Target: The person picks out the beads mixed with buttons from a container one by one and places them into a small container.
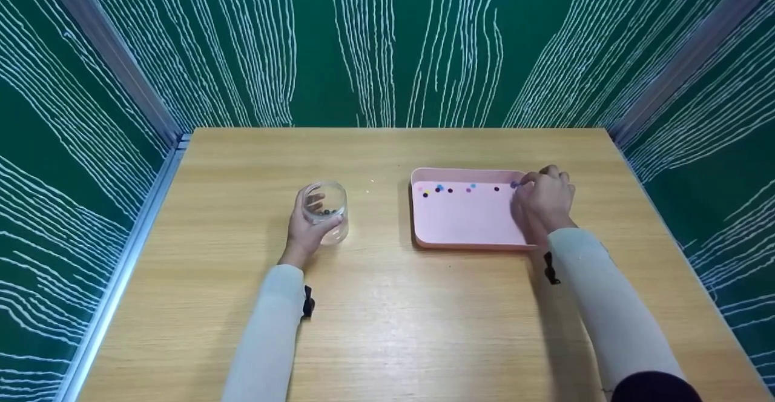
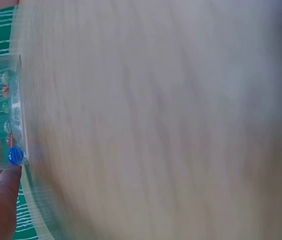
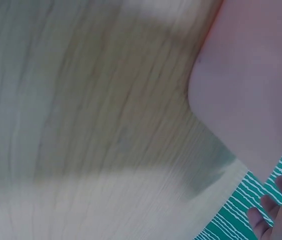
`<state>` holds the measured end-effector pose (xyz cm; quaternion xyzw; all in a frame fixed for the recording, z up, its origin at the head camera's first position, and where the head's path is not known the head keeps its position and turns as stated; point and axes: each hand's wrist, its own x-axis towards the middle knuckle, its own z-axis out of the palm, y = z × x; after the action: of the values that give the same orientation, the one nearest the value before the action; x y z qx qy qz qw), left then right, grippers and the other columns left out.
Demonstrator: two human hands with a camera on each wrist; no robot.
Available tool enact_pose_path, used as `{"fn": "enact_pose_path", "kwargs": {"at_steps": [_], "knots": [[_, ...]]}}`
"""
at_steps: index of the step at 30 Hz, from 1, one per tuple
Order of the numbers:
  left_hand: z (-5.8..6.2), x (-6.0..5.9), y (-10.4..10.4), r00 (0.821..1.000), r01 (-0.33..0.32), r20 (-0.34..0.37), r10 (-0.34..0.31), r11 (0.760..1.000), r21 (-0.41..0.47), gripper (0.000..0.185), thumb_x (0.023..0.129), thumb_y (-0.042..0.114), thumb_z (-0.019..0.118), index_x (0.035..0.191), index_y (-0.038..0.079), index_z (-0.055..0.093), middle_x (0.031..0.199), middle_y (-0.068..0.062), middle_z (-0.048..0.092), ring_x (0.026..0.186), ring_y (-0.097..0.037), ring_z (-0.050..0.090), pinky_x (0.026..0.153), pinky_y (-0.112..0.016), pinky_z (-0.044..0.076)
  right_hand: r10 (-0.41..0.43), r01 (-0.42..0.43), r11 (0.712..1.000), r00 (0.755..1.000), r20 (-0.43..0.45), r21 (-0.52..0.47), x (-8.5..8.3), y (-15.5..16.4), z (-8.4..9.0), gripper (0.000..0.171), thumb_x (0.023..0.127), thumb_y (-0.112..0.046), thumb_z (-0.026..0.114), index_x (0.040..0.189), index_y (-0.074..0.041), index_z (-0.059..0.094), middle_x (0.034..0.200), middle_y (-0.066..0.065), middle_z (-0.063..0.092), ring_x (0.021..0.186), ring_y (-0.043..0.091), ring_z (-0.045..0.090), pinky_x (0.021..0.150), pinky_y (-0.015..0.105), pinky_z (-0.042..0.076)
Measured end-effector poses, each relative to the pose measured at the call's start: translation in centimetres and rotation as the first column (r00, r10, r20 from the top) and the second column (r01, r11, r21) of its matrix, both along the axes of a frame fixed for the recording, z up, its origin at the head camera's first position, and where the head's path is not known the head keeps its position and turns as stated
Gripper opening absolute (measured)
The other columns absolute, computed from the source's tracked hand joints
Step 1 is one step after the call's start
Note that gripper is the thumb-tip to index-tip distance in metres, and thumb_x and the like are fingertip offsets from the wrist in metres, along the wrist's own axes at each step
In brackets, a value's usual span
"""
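Right hand (image 1: 545, 203) curled at the pink tray's (image 1: 466, 223) far right corner, fingertips pinched on a bead (image 1: 513, 184) at their 9 o'clock; left hand (image 1: 307, 226) clasped around the glass jar (image 1: 327, 211), well apart at 9 o'clock.

One jar (image 1: 326, 211) stands on one table (image 1: 387, 305), with a few beads inside, too small to count. One pink tray (image 1: 466, 223) holds about seven beads (image 1: 451, 189) along its far edge. Two hands are in view: left (image 1: 306, 232), right (image 1: 545, 202).
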<state>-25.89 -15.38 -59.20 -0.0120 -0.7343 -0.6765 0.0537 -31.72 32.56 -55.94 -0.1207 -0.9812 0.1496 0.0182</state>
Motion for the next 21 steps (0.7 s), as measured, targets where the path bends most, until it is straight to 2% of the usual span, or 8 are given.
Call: {"fn": "enact_pose_path", "kwargs": {"at_steps": [5,8,14,21], "knots": [[0.1,0.0,0.0,1.0,-0.003,0.013,0.003,1.0,0.001,0.079,0.071,0.008,0.082,0.137,0.025,0.042,0.133,-0.012,0.05,0.124,-0.031,0.047,0.107,-0.044,0.043,0.009,-0.009,1.0,1.0,0.0,-0.002,0.1,-0.1,0.1,0.028,0.09,-0.023,0.056,0.111,-0.011,0.069,0.132,0.022,0.044,0.118,0.044,0.035,0.103,0.062,0.029],[0.1,0.1,0.0,1.0,-0.001,0.021,0.001,1.0,-0.003,0.08,0.071,0.009,0.082,0.138,0.026,0.041,0.134,-0.012,0.049,0.126,-0.032,0.046,0.107,-0.044,0.042,0.029,-0.029,1.0,0.999,-0.029,0.001,0.4,-0.1,0.3,0.027,0.088,-0.023,0.056,0.108,-0.011,0.07,0.13,0.022,0.045,0.117,0.044,0.036,0.102,0.062,0.03],[0.1,0.0,-0.1,0.999,0.023,0.025,-0.024,0.999,0.031,0.081,0.072,0.006,0.079,0.14,0.019,0.037,0.136,-0.015,0.046,0.129,-0.038,0.042,0.109,-0.044,0.04,0.07,-0.071,0.997,0.994,-0.088,-0.005,0.8,-0.2,0.9,0.024,0.085,-0.021,0.061,0.104,-0.011,0.072,0.129,0.022,0.048,0.117,0.044,0.037,0.099,0.062,0.032],[0.0,-0.1,-0.1,1.0,0.013,0.018,-0.013,1.0,0.026,0.082,0.071,0.006,0.08,0.14,0.017,0.038,0.134,-0.014,0.048,0.127,-0.038,0.044,0.11,-0.044,0.04,0.083,-0.085,0.996,0.993,-0.085,-0.028,1.1,-0.1,1.5,0.026,0.086,-0.025,0.065,0.106,-0.01,0.071,0.132,0.022,0.045,0.119,0.044,0.035,0.101,0.062,0.031]]}}
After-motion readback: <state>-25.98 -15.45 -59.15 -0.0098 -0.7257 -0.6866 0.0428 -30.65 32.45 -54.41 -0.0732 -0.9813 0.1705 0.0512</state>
